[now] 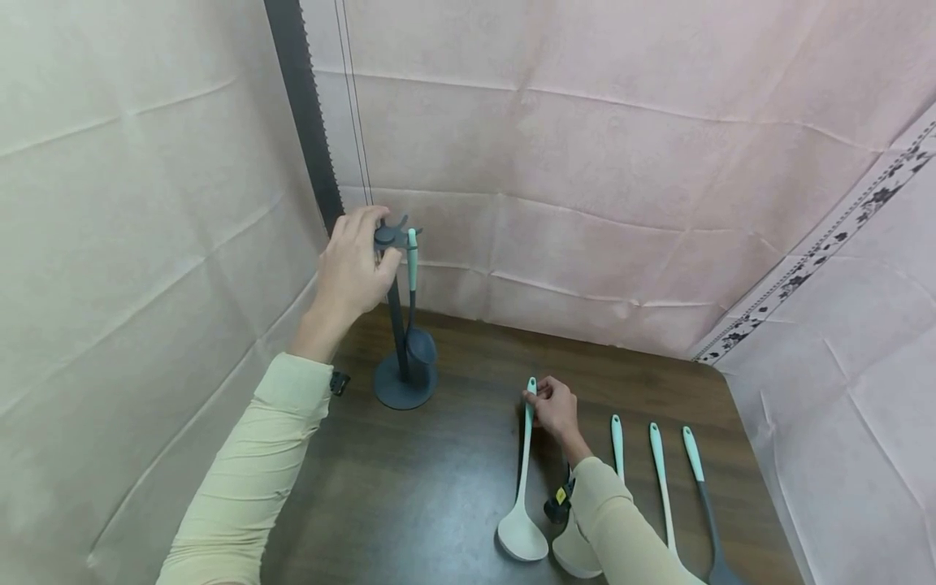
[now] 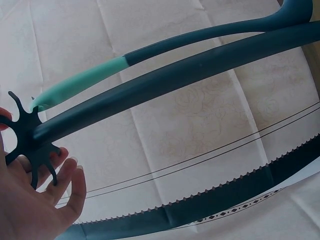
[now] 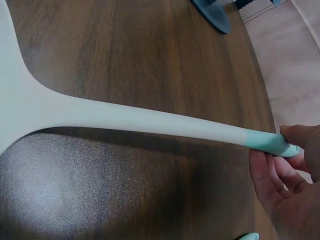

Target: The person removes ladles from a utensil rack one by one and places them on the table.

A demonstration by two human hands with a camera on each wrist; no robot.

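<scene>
At the upper left of the head view, my left hand (image 1: 353, 268) grips the hooked top of a dark utensil stand (image 1: 396, 321). Its fingers curl about the hook ring (image 2: 25, 132) in the left wrist view. A dark ladle (image 1: 421, 345) with a mint handle hangs from one hook. My right hand (image 1: 557, 410) pinches the mint handle end of a white ladle (image 1: 522, 532) between thumb and fingers. The handle appears raised off the table, its shadow beneath; whether the bowl touches the wood is unclear. The right wrist view shows the ladle's long shaft (image 3: 145, 117).
Right of the held ladle, another white ladle (image 1: 574, 554) lies partly under my right forearm. Beyond it are a white utensil (image 1: 664, 487) and a dark utensil (image 1: 708, 508), both mint-handled, their heads cut off or hidden. Cloth walls enclose the brown wooden table (image 1: 409, 487).
</scene>
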